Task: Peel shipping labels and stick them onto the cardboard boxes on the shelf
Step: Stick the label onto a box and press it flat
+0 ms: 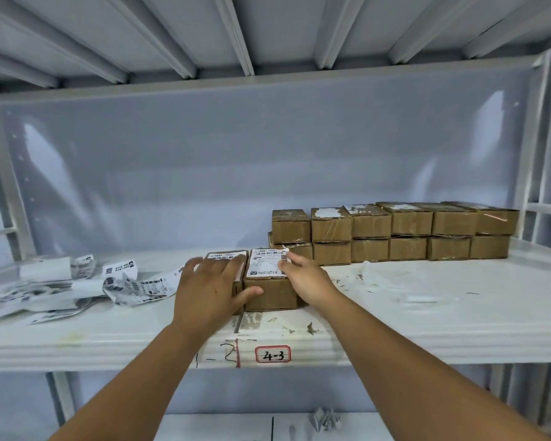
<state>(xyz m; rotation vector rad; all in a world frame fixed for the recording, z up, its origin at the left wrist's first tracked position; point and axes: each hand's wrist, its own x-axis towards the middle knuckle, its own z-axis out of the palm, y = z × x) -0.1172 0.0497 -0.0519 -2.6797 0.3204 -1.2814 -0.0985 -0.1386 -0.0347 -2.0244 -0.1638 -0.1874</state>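
Fourteen boxes (269, 294) — two hands (204, 291)

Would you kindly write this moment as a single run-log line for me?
left hand: flat on left brown cardboard box | right hand: pressing white shipping label on right brown cardboard box

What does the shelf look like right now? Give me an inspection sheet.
Surface: white shelf, flecked with torn paper bits.
Job's things: left labelled box and right labelled box side by side at the front; stacked boxes behind on the right, in two layers; label strips lying on the left.
Clutter: backing scraps right of the front boxes.
Hands: left hand lies flat on the left labelled box; right hand touches the right labelled box's top.
Cables: nothing seen.
Surroundings: white back panel; 4-3 tag on the shelf edge.
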